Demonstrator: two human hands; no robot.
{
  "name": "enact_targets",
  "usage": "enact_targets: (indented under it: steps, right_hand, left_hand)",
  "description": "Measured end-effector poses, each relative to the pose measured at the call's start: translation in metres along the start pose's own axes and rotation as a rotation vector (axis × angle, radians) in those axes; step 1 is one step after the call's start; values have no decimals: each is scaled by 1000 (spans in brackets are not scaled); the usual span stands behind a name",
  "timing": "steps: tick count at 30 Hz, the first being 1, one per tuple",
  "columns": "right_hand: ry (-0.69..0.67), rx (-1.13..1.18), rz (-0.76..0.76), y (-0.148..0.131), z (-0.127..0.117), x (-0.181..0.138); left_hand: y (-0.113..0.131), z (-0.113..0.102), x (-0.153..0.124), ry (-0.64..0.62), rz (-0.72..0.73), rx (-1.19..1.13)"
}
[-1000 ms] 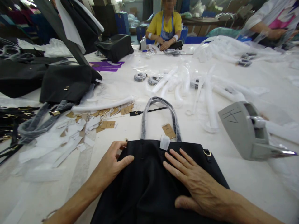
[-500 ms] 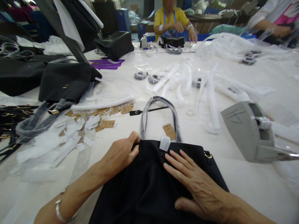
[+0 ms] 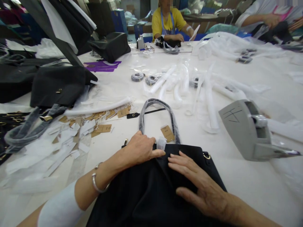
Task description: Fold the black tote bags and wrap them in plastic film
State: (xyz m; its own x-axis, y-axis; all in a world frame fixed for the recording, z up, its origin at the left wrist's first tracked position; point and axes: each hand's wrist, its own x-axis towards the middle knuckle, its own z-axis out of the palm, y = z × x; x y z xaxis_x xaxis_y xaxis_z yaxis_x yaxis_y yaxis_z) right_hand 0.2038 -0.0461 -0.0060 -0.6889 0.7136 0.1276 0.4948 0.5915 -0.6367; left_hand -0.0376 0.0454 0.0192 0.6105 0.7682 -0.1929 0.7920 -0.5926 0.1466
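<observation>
A black handbag (image 3: 142,192) lies in front of me on the white table. Its handle (image 3: 174,121), wrapped in clear plastic, stands up past the top edge, and a brown tag (image 3: 167,133) rests inside the loop. My left hand (image 3: 139,147) is closed over the bag's top edge, its thumb on the near side and the other fingers partly hidden. Right beside that thumb, a piece of white wrapping (image 3: 161,143) sticks up at the middle of the rim. With fingers spread, my right hand (image 3: 201,181) lies flat on the bag's front, holding nothing.
A grey tape dispenser (image 3: 243,129) stands at right. Brown tags (image 3: 103,128) and white paper slips (image 3: 68,142) are heaped at left, near more black bags (image 3: 58,85). White foam tubes (image 3: 163,78) lie ahead. Across the table, a person in yellow (image 3: 168,23) handles a bag.
My left hand has moved right along the bag's top edge, from the left handle base to the white wrapping. My right hand remains flat on the bag. The view has shifted slightly.
</observation>
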Motion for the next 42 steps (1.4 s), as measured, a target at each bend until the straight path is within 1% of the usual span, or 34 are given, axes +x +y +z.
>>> enact_targets:
  steps: [3, 4, 6, 9, 12, 14, 16, 18, 19, 21, 24, 26, 28, 29, 31, 33, 35, 36, 38, 39, 40, 41, 42]
  right_hand:
    - [170, 109, 127, -2, -9, 10]
    - [226, 138, 178, -4, -14, 17]
    - [298, 173, 252, -9, -23, 35]
    - [289, 166, 238, -12, -27, 67]
    - [254, 89, 174, -6, -15, 86]
    - [264, 72, 185, 1, -3, 89]
    - [295, 112, 232, 4, 3, 86]
    - [303, 177, 253, 3, 1, 81]
    - [291, 210, 251, 1, -2, 78]
    - [213, 268, 262, -5, -13, 77]
    - [3, 329, 331, -7, -30, 84]
    - [-140, 318, 347, -3, -33, 92]
    - [-202, 207, 349, 3, -26, 98]
    - [-190, 112, 346, 6, -20, 99]
    - [-87, -108, 306, 10, -4, 98]
    - [45, -277, 227, 11, 12, 93]
    - [129, -362, 163, 11, 22, 88]
    - [146, -381, 155, 11, 25, 86]
    - [173, -390, 157, 12, 27, 84]
    - [196, -385, 154, 13, 27, 84]
    - [228, -377, 148, 13, 27, 83]
    - [264, -369, 135, 14, 26, 83]
    - [298, -362, 115, 14, 26, 82]
  left_hand:
    - [-5, -1, 3, -80, 50, -96]
    - [-6, -1, 2, -89, 59, -105]
    - [-5, -3, 1, -90, 67, -88]
    - [-3, -9, -2, -91, 106, -49]
    - [-5, -16, -6, -144, 160, -62]
    - [-7, -18, -9, -154, 135, -105]
    - [-6, -17, -13, -113, 87, -166]
    - [-2, -17, -18, -57, 64, -192]
    - [2, -17, -20, -33, 63, -182]
    - [8, -19, -25, 6, 67, -136]
    - [14, -20, -26, 47, 91, -72]
    - [11, -14, -20, 35, 88, -35]
    - [4, -4, -12, -1, 63, -26]
    - [-1, 2, -8, -11, 44, -39]
    - [-10, 12, -5, 20, 28, -100]
    - [-17, 15, -10, 100, 56, -177]
    - [-23, 11, -22, 212, 60, -234]
    - [-25, 8, -29, 274, 12, -248]
    - [-32, 4, -45, 373, -179, -274]
    - [-36, 3, -53, 382, -283, -311]
    - [-41, 5, -60, 361, -366, -375]
    - [-45, 7, -67, 321, -415, -464]
    - [-49, 10, -73, 282, -429, -569]
